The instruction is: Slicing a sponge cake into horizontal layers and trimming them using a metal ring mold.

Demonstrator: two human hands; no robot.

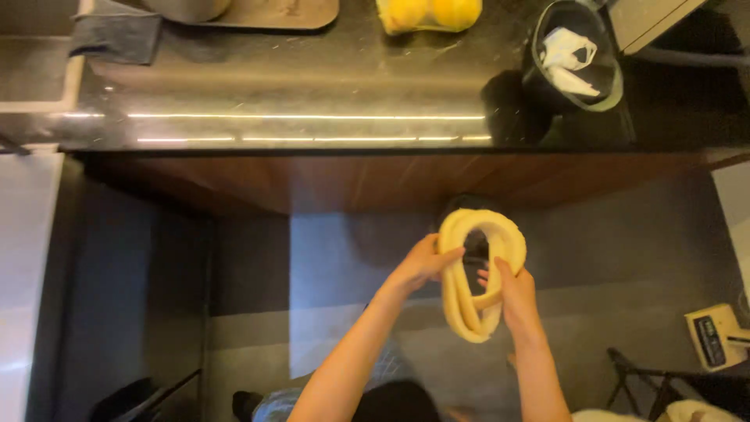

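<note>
A thick loop of pale yellow dough (478, 270) hangs in the air between both hands, below the edge of the dark tabletop (312, 101) and above the grey floor (625, 258). The loop's long axis runs nearly straight away from the person, with a slight lean, its far end rounded near the wooden face under the tabletop and its near end drooping toward the body. The left hand (426, 264) comes in from the loop's left side and closes its fingers on the left strand, roughly at mid-height; the right hand (514, 297) grips the right strand a little lower, thumb laid over the dough and fingers curled behind it. Both hands touch the dough, so neither is nearer; the right sits closer to the sagging near end. The dough looks soft, smooth and matte, rope-like, doubled into two or three strands at the bottom where it folds on itself. The tabletop is polished dark stone with streaks of reflected light; on it stand a dark bowl (578, 94) with white scraps inside, a yellow bag (428, 14), and a grey cloth (117, 35).
</note>
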